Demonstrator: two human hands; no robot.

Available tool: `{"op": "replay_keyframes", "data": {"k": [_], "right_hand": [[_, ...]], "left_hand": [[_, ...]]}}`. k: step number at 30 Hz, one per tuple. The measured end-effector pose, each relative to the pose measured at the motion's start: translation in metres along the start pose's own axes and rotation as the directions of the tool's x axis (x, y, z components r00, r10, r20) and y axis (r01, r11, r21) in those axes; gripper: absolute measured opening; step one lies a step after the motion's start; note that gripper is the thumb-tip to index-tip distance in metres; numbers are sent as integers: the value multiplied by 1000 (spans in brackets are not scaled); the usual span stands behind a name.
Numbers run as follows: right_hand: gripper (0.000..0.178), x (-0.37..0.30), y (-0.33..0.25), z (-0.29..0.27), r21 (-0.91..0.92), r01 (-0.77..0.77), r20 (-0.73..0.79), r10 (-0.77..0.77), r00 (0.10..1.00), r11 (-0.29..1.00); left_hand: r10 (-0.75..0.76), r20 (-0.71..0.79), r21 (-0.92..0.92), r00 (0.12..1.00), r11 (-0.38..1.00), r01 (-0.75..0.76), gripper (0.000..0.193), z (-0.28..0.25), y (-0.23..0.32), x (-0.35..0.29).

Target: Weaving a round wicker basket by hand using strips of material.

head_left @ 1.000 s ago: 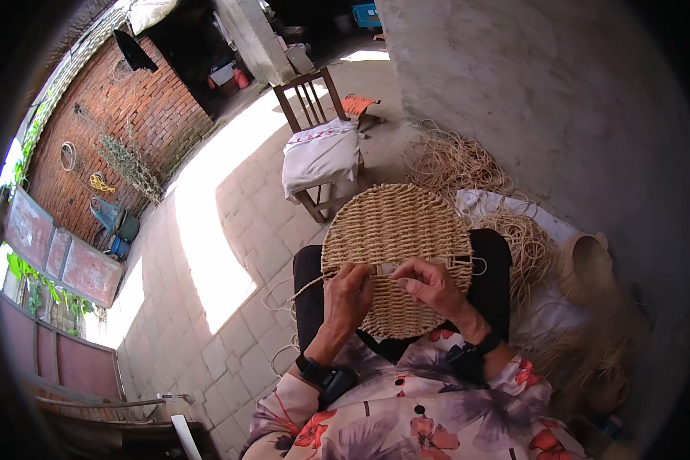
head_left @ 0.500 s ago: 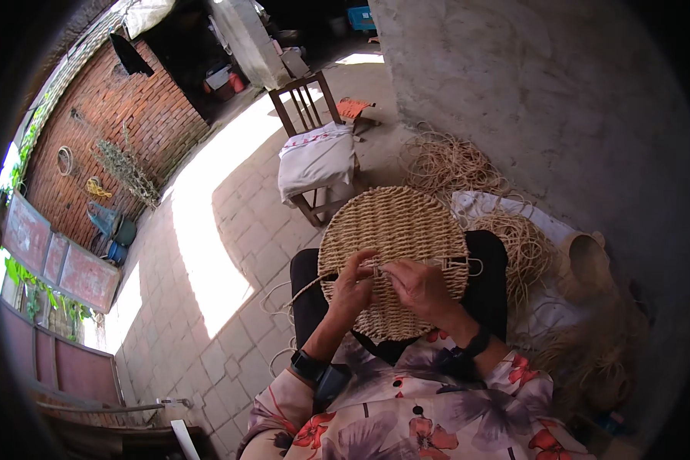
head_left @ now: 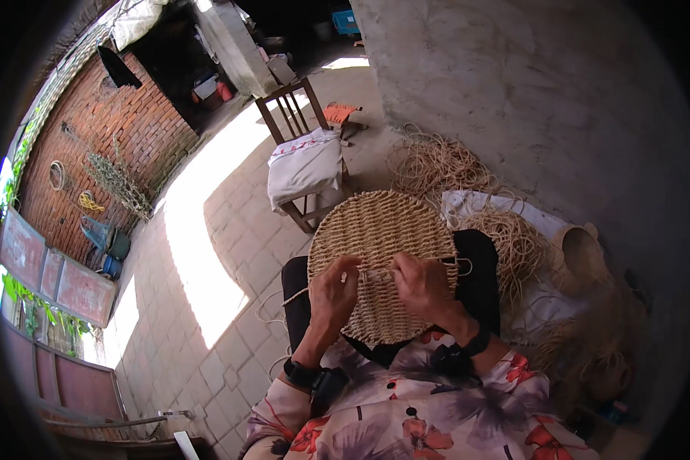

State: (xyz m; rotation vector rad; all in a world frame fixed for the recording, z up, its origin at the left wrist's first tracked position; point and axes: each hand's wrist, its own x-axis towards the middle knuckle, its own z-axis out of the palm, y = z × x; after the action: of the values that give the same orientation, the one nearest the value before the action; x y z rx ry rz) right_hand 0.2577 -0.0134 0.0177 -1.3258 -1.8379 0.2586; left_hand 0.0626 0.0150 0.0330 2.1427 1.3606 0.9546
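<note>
A round woven straw mat point(head_left: 383, 222) lies across my lap, its rows of twisted cord running side to side. Both hands work over its middle. My left hand point(head_left: 335, 291) is closed on the left part, fingers curled in. On the right part, my right hand point(head_left: 422, 285) is closed too, thumb and forefinger pinched. A pale straw cord point(head_left: 376, 274) stretches between the fingertips of both hands, close above the weave. Another length of cord point(head_left: 295, 297) sticks out past the left rim, and a small loop point(head_left: 465, 266) stands off the right rim. The fingers cover part of the weave.
Ahead stands a wooden chair point(head_left: 303, 165) with a white cloth, and behind it a low orange-seated stool point(head_left: 341, 113). Coils of straw cord point(head_left: 506, 241) are heaped on white sheeting at the right, beside a woven basket point(head_left: 579, 253). A grey wall point(head_left: 529, 92) rises behind them.
My hands have drawn apart over the mat, the left one moving left, and the cord between them shows more. The whole view has shifted slightly.
</note>
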Motion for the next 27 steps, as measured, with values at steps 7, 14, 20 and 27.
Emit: {"op": "replay_keyframes", "data": {"k": [7,14,20,27], "right_hand": [[5,-8,-10,-52,288,-157,-14,168,986,945],[12,-14,13,-56,499,-252,9,287,958,829],[11,-9,21,-22,-132,112,78,-102,992,985],[11,-13,19,-19,236,-23,-106,49,993,971]], "left_hand": [[-160,387,-605,908,700,381,22,14,44,9],[-229,169,-465,959,839,283,16,-7,22,-7],[-232,107,-335,967,907,255,13,-2,15,-22],[243,-62,126,968,964,-234,11,25,18,-2]]}}
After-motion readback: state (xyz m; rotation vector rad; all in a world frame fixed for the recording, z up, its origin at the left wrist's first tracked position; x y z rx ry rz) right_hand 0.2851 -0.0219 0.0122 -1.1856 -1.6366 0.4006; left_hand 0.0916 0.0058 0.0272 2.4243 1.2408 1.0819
